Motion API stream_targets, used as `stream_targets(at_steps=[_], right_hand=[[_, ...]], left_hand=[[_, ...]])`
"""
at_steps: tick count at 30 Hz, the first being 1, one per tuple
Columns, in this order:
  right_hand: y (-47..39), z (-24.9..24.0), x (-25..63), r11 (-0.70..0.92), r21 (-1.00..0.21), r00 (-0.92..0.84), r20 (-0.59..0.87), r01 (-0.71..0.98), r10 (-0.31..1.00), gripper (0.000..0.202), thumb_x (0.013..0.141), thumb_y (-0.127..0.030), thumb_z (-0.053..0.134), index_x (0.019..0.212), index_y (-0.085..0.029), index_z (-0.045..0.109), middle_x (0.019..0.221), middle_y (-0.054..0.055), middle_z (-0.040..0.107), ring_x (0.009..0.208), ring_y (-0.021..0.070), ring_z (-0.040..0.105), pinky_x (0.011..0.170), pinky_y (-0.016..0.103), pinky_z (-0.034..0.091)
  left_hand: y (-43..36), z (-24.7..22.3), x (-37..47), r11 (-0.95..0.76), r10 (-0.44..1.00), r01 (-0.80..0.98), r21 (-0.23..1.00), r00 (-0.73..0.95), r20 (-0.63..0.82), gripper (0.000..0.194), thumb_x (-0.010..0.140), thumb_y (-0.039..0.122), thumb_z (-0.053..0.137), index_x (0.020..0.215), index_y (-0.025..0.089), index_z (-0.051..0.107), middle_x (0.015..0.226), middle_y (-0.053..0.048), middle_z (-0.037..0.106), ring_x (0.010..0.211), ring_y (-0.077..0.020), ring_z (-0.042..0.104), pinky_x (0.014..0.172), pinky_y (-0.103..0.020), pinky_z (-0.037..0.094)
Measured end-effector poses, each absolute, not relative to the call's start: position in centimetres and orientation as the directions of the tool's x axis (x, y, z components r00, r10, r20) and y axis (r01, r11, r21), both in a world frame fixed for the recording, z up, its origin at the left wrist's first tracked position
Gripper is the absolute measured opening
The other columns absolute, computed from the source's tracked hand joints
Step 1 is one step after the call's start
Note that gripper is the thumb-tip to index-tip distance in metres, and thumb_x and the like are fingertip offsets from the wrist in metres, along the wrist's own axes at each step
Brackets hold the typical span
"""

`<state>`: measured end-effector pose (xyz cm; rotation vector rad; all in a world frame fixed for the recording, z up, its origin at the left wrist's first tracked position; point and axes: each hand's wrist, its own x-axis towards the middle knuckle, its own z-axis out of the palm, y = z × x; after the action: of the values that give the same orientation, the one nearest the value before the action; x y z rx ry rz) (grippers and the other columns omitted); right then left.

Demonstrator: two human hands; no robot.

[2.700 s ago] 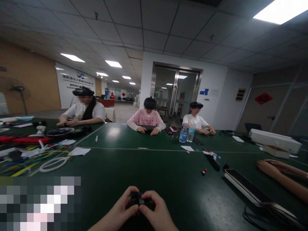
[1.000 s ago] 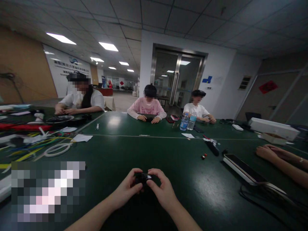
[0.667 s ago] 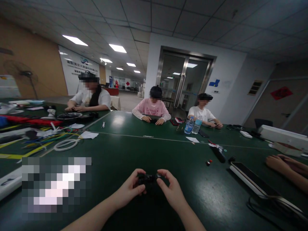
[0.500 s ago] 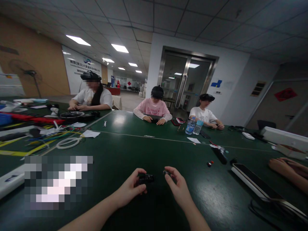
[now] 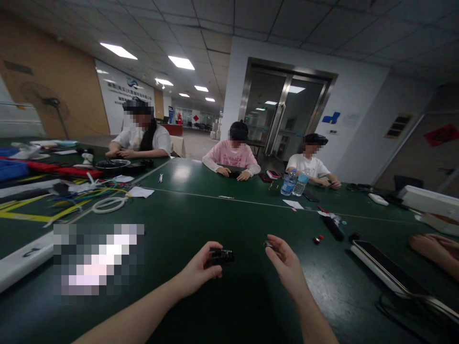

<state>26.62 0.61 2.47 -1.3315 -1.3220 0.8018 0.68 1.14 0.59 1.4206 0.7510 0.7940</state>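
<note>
My left hand is closed around a small black box-shaped device, its far end sticking out past the fingers to the right. What the device is, I cannot make out. Across a gap to the right, my right hand pinches a small silvery, dark-edged piece between thumb and fingertips. Both hands are over the dark green table near its front, and the two held things are apart.
A red-and-black small part lies right of my hands, near a phone resting on a white object. Cables and a white coil lie left. Two water bottles stand farther back. Three people sit opposite; another person's hands are at right.
My right hand has moved right with the small piece, widening the gap between my hands. My left hand still holds the black device. The camera view has shifted slightly.
</note>
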Motion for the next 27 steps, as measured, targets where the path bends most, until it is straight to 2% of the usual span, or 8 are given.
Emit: stream_targets(at_steps=[8, 15, 20, 27], right_hand=[[0.4, 3.0, 26.8, 0.203, -0.941, 0.166, 0.254, 0.272, 0.953, 0.039, 0.067, -0.042, 0.066, 0.1, -0.023, 0.061, 0.096, 0.007, 0.065, 0.091, 0.0225, 0.061, 0.083, 0.038, 0.046], [0.3, 2.6, 25.7, 0.168, -0.92, 0.076, 0.207, 0.354, 0.975, 0.033, 0.066, -0.042, 0.066, 0.092, -0.022, 0.065, 0.09, 0.005, 0.067, 0.086, 0.0213, 0.061, 0.081, 0.036, 0.046], [-0.1, 2.4, 23.9, 0.146, -0.907, -0.017, 0.152, 0.394, 0.988, 0.029, 0.068, -0.037, 0.065, 0.091, -0.021, 0.065, 0.086, 0.003, 0.066, 0.085, 0.0215, 0.06, 0.081, 0.036, 0.045], [-1.3, 2.9, 21.3, 0.239, -0.893, -0.157, 0.192, 0.382, 0.969, 0.022, 0.071, -0.029, 0.063, 0.093, -0.023, 0.066, 0.093, 0.004, 0.064, 0.092, 0.0215, 0.058, 0.088, 0.039, 0.042]], left_hand=[[1.2, 0.7, 0.7, -0.005, 0.831, -0.026, 1.0, 0.556, 0.019, 0.039, 0.078, 0.016, 0.054, 0.111, 0.025, 0.035, 0.106, -0.005, 0.051, 0.083, -0.0165, 0.058, 0.075, -0.036, 0.046], [0.8, 1.6, 0.6, 0.033, 0.819, 0.0, 0.999, 0.573, -0.027, 0.039, 0.079, 0.017, 0.053, 0.112, 0.025, 0.035, 0.108, -0.005, 0.051, 0.087, -0.0172, 0.057, 0.079, -0.038, 0.045], [0.8, 1.4, 0.8, 0.024, 0.823, -0.013, 1.0, 0.569, -0.012, 0.038, 0.078, 0.015, 0.053, 0.111, 0.024, 0.036, 0.102, -0.004, 0.053, 0.083, -0.016, 0.057, 0.076, -0.037, 0.046], [0.9, 0.8, 1.1, -0.015, 0.813, -0.05, 0.999, 0.58, 0.042, 0.037, 0.077, 0.014, 0.055, 0.108, 0.023, 0.038, 0.095, -0.002, 0.053, 0.079, -0.0149, 0.056, 0.073, -0.035, 0.045]])
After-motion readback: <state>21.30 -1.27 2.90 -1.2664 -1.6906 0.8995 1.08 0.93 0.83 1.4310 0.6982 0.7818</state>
